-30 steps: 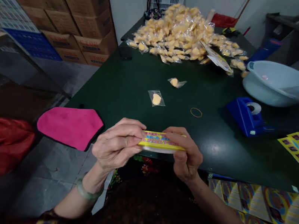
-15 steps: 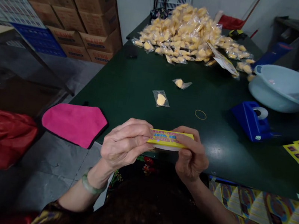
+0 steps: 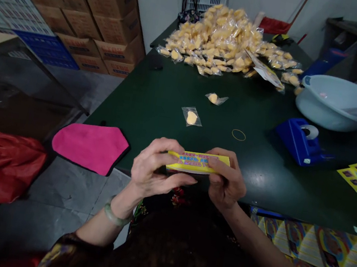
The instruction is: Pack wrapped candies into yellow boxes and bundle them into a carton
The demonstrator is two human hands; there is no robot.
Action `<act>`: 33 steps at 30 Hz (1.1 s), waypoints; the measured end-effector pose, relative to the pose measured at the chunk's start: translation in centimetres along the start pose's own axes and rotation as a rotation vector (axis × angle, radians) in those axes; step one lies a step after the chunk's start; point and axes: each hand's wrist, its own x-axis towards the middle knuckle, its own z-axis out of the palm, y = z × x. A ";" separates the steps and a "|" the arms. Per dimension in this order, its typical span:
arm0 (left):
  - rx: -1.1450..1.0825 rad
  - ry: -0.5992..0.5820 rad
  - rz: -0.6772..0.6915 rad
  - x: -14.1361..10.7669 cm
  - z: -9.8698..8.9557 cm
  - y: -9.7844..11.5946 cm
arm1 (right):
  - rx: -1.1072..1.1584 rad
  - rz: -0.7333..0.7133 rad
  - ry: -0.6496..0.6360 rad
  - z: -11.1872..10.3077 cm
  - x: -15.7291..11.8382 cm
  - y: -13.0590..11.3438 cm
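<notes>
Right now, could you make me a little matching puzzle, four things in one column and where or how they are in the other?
1. yellow printed item
2. tape dispenser
3. bangle
4. heap of wrapped pieces

A. around the left wrist
B. toward the far end of the green table
C. between the left hand and the right hand
D. deep blue, with a white roll

Pairs: 1-C, 2-D, 3-A, 4-B

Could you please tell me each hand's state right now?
Left hand: fingers at the yellow printed piece, thumb spread; grip cannot be told.
Right hand: closed, holding the yellow printed piece's right end.
</notes>
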 end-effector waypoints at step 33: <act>-0.092 0.038 -0.208 0.3 3.7 1.0 | -0.655 0.842 0.536 -25.1 -0.4 7.4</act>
